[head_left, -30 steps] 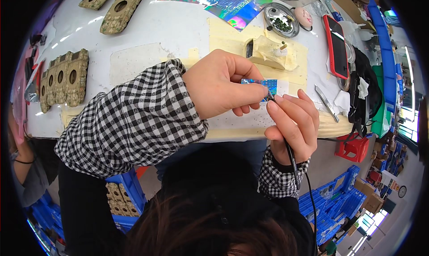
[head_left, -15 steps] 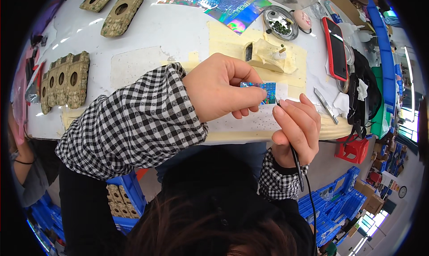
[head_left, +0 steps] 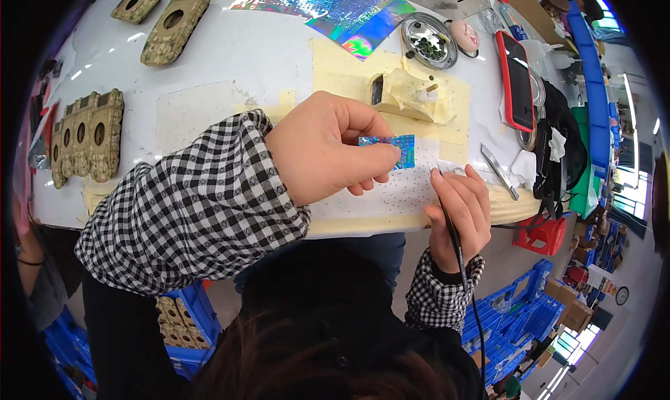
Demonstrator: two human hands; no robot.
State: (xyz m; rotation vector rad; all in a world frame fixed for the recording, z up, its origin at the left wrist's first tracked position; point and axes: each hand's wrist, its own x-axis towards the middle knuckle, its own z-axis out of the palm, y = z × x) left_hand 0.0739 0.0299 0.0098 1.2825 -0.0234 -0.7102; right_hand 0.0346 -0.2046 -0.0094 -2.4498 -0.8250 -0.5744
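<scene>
Between its thumb and fingers, my left hand (head_left: 317,142) pinches a small rectangle of shiny blue holographic sheet (head_left: 406,149). Its free end sticks out to the right over a white paper (head_left: 398,199) dotted with tiny dark specks. My right hand (head_left: 462,212) grips a slim black pen-like tool (head_left: 458,245) with a cord trailing down from it. The thin tip points up and left, a small gap from the sheet's right edge. Beyond my left hand stands a block wrapped in cream tape (head_left: 412,96), with a short peg on it.
Camouflage-patterned hull pieces (head_left: 87,138) lie at the left, others at the far left. Larger holographic sheets (head_left: 363,13) and a round dish of dark green bits (head_left: 428,41) lie farther back. At the right are a red-cased phone (head_left: 515,79) and a silver craft knife (head_left: 499,170).
The tool's tip and the blue sheet have moved apart, so more of the sheet shows. The whole view has shifted slightly. Both hands keep their hold.
</scene>
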